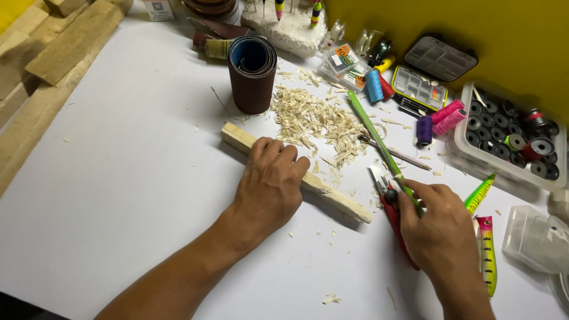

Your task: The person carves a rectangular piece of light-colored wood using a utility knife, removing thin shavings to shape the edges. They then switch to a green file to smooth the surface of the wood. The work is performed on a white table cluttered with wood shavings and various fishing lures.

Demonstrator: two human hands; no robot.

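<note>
The left hand (269, 186) lay flat over the middle of the wooden strip (296, 173), its fingers (278, 153) curled over the far edge and pressing the strip onto the white worktop (118, 195). The right hand (441, 234) had its fingers closed around a green ruler (379, 139), with a red utility knife (391, 210) just under them; I could not tell whether they gripped the knife too. The knife's blade was out and pointed toward the strip, near both hands, so a slip of either hand might have brought skin against it. The strip lay diagonally, near the centre, its right end close to the knife. Loose wood shavings (314, 121) were heaped just beyond it; any under the strip could have let it skid. Farther off stood a sandpaper roll (252, 74), and a painted fishing lure (487, 255) lay right of the right hand.
</note>
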